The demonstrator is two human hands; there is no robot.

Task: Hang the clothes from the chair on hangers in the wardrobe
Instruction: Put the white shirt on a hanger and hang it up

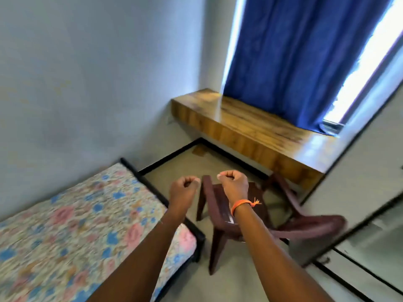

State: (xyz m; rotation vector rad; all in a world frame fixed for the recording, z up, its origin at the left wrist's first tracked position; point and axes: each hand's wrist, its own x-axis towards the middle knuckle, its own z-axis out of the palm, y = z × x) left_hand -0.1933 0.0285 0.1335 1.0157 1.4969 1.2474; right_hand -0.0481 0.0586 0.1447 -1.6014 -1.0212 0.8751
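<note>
Both hands, left (pixel 185 189) and right (pixel 234 185), clenched, empty, above brown chair (pixel 239 219).

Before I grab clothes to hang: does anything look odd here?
Yes: the brown chair shows no clothes on its seat or arms, and both the left hand and right hand are curled, holding nothing.

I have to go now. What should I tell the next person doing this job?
Left hand: curled into a fist, holding nothing, raised in front of the chair.
Right hand: also a fist, holding nothing, above the chair.
Chair: dark plastic, on the floor between the bed and the wooden desk. No clothes show on it.
Wardrobe and hangers: not clearly in view.
Done: the chair looks cleared.
Left: check the wardrobe to confirm everything is hung.
</note>
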